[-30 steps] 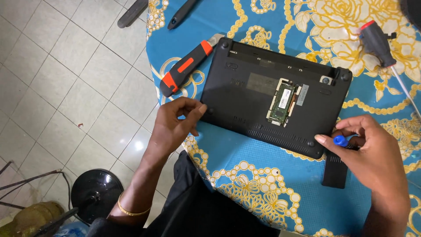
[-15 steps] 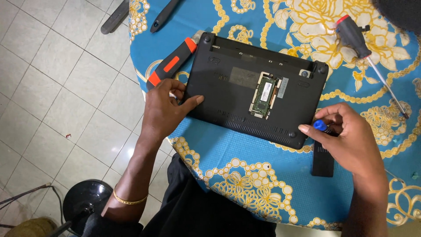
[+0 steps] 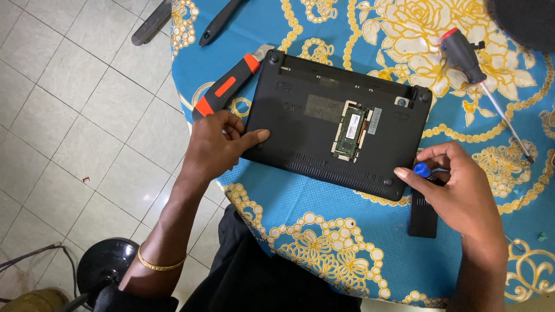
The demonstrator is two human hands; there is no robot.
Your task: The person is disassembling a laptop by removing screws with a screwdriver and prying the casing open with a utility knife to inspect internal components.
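bare cloth (image 3: pixel 324 199) below laptop (image 3: pixel 324 124), utility knife (image 3: pixel 228 86) crowding left, screwdriver (image 3: pixel 480 75) right

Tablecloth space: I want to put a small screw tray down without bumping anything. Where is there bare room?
The near edge of the table, below the laptop and between the left hand and right hand, is bare. Crowded: the utility knife at the laptop's left, the screwdriver far right.

A black laptop (image 3: pixel 341 130) lies upside down on the desk (image 3: pixel 324 231), which is covered with a blue cloth with yellow flowers. The left hand (image 3: pixel 217 144) presses on the laptop's near left corner. The right hand (image 3: pixel 457 188) pinches a small blue-handled screwdriver (image 3: pixel 423 170) at the near right corner. A green memory card (image 3: pixel 351 130) shows in an open bay. An orange-and-black utility knife (image 3: pixel 228 86) lies just beside the left edge.
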